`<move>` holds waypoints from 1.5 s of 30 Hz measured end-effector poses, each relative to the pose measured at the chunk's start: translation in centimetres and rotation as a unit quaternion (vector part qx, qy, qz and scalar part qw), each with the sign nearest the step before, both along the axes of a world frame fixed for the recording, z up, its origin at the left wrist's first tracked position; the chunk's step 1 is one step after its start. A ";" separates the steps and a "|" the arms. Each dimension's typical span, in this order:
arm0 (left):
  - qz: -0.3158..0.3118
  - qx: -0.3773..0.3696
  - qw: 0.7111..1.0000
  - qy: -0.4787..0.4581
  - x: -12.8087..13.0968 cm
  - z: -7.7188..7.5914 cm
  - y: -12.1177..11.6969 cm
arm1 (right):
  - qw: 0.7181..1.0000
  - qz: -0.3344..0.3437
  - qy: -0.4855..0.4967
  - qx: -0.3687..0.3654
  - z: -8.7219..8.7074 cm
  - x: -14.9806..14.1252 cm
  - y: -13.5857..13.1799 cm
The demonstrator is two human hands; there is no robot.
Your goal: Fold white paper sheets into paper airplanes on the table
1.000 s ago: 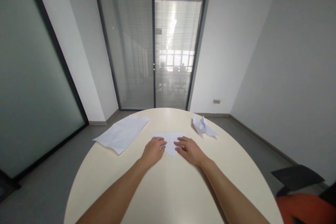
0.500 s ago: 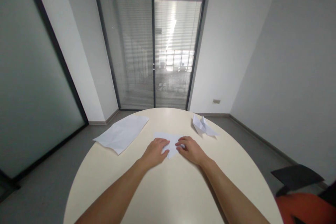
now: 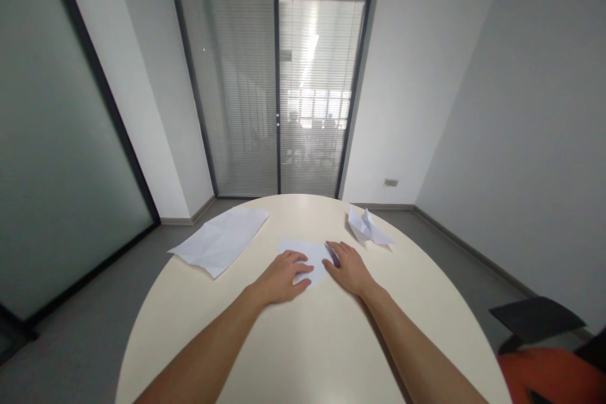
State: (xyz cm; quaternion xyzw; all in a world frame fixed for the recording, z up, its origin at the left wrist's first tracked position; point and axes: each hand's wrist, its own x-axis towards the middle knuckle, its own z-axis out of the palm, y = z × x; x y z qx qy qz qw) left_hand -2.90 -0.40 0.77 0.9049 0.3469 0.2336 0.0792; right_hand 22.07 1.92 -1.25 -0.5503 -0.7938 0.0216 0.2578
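Observation:
A small folded sheet of white paper (image 3: pixel 312 255) lies on the table between my hands. My left hand (image 3: pixel 285 276) rests on its left part, fingers spread over the paper and pointing right. At the paper's right edge is my right hand (image 3: pixel 348 267), its thumb and fingers apart around a bit of the paper that looks slightly raised. Whether the right fingers pinch that edge is not clear. Both palms face down, and they cover parts of the sheet.
The round cream table (image 3: pixel 303 341) carries a creased white sheet (image 3: pixel 222 240) at the left rim and a folded paper shape (image 3: pixel 368 227) at the right rim. An orange and black chair (image 3: pixel 549 372) stands at the lower right. Beyond the table is a glass door (image 3: pixel 227 101).
My right hand has shifted slightly right and its fingers have opened out. My left fingers have stretched further right across the paper. The other papers have stayed put.

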 end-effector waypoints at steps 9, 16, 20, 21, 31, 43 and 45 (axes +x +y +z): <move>-0.030 -0.021 0.999 0.011 0.0 -0.1 -0.2 | 1.000 0.009 0.028 -0.003 1.3 -0.4 -0.7; -0.026 -0.020 0.999 0.025 0.0 0.0 -0.2 | 0.999 0.010 0.042 0.015 1.7 -0.6 -0.6; -0.027 -0.015 0.999 0.025 0.0 -0.2 -0.1 | 0.998 0.018 0.049 0.026 1.9 -0.7 -0.7; -0.027 -0.015 0.999 0.025 0.0 -0.3 -0.1 | 0.998 0.022 0.050 0.030 2.0 -0.7 -0.7; 0.009 0.021 1.000 0.014 0.0 0.2 -0.5 | 0.995 0.071 0.052 0.039 2.7 -1.1 -1.1; -0.006 0.033 0.999 0.028 0.3 1.2 -0.9 | 0.997 0.077 0.022 0.014 3.1 -1.4 -1.7; -0.006 0.040 0.999 0.033 0.4 1.4 -1.0 | 0.997 0.081 0.012 0.012 3.2 -1.4 -1.7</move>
